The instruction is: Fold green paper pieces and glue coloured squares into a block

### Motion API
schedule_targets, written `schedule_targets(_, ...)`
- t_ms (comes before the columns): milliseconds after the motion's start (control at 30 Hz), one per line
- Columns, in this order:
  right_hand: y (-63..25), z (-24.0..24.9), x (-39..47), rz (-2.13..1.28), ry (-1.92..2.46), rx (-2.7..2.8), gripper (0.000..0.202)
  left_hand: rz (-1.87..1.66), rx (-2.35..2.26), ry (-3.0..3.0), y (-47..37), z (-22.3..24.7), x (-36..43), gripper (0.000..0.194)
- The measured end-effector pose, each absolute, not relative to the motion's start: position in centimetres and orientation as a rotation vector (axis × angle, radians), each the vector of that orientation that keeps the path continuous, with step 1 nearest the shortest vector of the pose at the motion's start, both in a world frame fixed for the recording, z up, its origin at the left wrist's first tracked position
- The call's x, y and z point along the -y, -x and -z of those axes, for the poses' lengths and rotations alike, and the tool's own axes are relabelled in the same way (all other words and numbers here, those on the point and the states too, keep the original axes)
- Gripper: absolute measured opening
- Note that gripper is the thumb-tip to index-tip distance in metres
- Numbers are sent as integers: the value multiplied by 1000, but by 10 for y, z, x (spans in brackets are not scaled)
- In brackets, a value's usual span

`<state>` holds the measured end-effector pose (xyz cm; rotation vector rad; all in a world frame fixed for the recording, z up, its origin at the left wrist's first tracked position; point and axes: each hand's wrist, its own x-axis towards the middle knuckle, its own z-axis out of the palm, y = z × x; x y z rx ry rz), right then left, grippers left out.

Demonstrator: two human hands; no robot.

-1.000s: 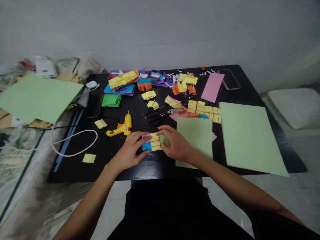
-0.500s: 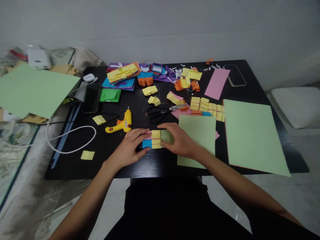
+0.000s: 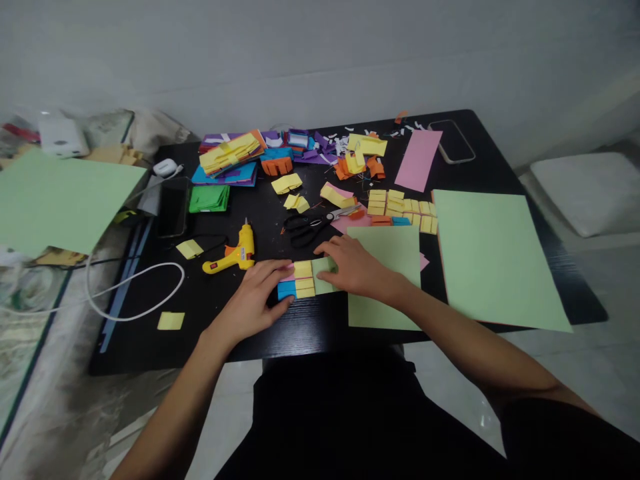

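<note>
Head view: the left hand (image 3: 256, 297) lies on the black table (image 3: 300, 337) with thumb and forefinger set wide apart, the forefinger touching the pink piece (image 3: 287, 274) and the thumb at the lower edge of the blue piece (image 3: 287, 289). These two form the left side of a small paper patch near the table's front edge; its right side is made of yellow folded pieces (image 3: 304, 280). Directly right of the patch lies a small green piece (image 3: 323, 279), over which the right hand (image 3: 353, 267) is bent, its thumb on the paper and its fingers curled; whether they pinch the green piece cannot be told for certain, since the hand covers part of it. A green sheet (image 3: 384, 250) lies under the right wrist, and a larger green sheet (image 3: 495, 260) lies farther right. Behind the patch are black-handled scissors (image 3: 309, 232), and to the left a yellow glue gun (image 3: 243, 250). A row of yellow folded papers (image 3: 385, 203) lies behind the green sheet, near a pink sheet (image 3: 419, 160).
</note>
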<state>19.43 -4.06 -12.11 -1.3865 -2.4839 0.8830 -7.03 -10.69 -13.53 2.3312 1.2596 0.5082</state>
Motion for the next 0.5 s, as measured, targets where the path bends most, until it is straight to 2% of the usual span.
schedule_targets(500,-198,109,28,-1402,1311,2080,24,-499,-1283,-2331,71,137,107,42)
